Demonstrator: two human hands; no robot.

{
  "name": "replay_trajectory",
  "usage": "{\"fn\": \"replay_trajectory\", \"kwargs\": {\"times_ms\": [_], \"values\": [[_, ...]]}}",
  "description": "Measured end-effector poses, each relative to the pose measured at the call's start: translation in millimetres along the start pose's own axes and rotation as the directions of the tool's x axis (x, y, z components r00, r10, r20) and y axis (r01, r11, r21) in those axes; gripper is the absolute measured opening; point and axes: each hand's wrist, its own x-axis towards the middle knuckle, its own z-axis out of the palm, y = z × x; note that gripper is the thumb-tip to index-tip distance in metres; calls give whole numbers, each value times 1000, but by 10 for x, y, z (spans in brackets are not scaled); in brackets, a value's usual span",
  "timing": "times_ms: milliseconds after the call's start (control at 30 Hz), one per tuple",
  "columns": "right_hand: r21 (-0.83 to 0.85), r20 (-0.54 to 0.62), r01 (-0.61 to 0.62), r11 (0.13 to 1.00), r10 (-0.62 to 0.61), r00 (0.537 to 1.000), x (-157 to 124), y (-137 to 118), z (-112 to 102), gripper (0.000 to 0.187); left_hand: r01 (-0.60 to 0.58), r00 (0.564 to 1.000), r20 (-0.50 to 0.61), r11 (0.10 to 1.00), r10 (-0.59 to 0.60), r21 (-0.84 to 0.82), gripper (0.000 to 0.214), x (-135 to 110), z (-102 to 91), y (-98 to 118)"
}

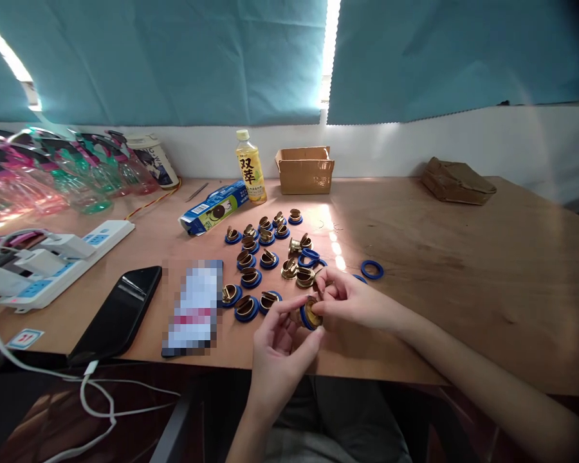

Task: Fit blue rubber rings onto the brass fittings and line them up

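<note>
Between my hands, just above the table's front edge, is a round brass fitting [311, 313] with a blue ring around it. My left hand [284, 347] grips it from the left, thumb below and fingers above. My right hand [340, 297] has its fingers pressed against the brass face from the right. Several like brass fittings with blue rings [251, 277] stand on the table to the left. A few brass fittings [305, 276] without a visible ring lie just beyond my hands. Loose blue rings [372, 269] lie nearby, one of them partly hidden by my right hand.
On the left are a black phone [120, 308], a blurred-out device [195, 308] and a white power strip [72, 260] with cables. Farther back stand spray bottles [91, 173], a blue box [215, 209], a yellow drink bottle [251, 170], an open carton [305, 177] and a brown package [456, 180].
</note>
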Motion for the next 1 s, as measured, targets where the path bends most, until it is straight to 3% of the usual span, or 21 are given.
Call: {"fn": "replay_trajectory", "kwargs": {"times_ms": [167,367,500,633,733,867,1000], "values": [[73,59,-112,991,107,992,6,-46,-37,36,-95,992,84,995,96,-24,25,27,-3,42],[36,13,25,999,-26,1000,42,18,-7,38,-53,994,90,999,53,-4,30,37,-27,27],[-26,-21,7,1000,-7,1000,47,17,12,28,-20,998,51,1000,20,8,43,32,-27,-2],[-43,-1,19,999,-19,1000,-24,-81,-53,28,-41,998,43,999,40,20,34,35,11,-25],[-41,-57,48,998,-50,997,-103,-179,-145,28,-88,996,-7,986,90,143,29,38,23,-43],[-26,-180,68,997,-72,981,-149,-247,-235,26,-158,986,20,866,168,474,26,24,-56,-13],[-71,-228,51,996,-66,972,-132,-246,-199,23,-186,975,76,591,207,785,27,-5,-196,89]]}}
